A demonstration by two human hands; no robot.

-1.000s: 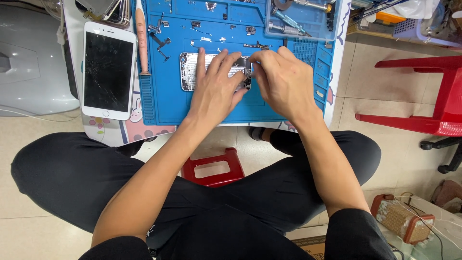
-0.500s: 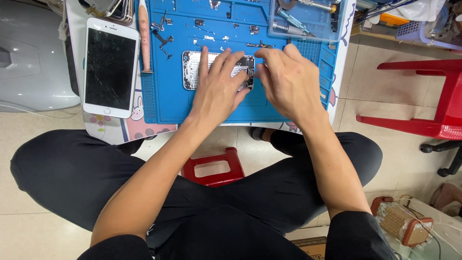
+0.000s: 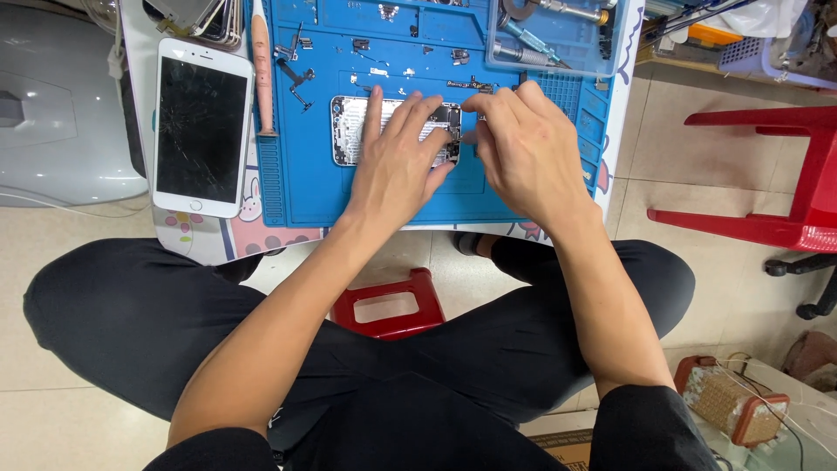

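An opened phone body (image 3: 353, 131) with its insides showing lies on a blue repair mat (image 3: 305, 187) on a low table. My left hand (image 3: 397, 161) rests flat on top of it, fingers spread, pressing it down. My right hand (image 3: 523, 144) sits at the phone's right end with fingertips pinched together on its edge; whether a small part or tool is between them is hidden.
A white phone screen (image 3: 200, 126) with cracked glass lies left of the mat. Small screws and parts (image 3: 375, 57) are scattered along the mat's top. A tray with screwdrivers (image 3: 540, 39) sits at upper right. A red stool (image 3: 767, 174) stands right; another (image 3: 388, 305) lies under my knees.
Both hands stay on the phone body. The fingers of my right hand have shifted slightly at the phone's right end. The view has drifted a little.
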